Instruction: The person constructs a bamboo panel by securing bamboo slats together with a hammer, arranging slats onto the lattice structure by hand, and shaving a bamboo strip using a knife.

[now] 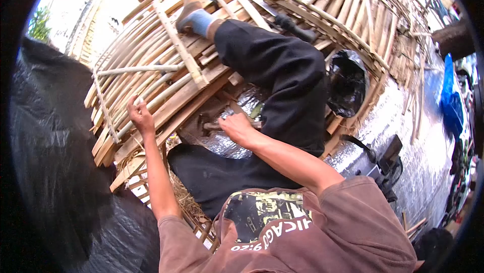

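A seated person's right hand (239, 128) is closed around what looks like a hammer (213, 126) — partly hidden — beside a slatted bamboo panel (177, 46); the left hand (141, 116) curls at the panel's near side, any small hold impossible to tell. Clean blows would want steady slats (166, 91), fingers clear. Silvery sheeting (418, 142) spreads right; black plastic (65, 147) drapes left.
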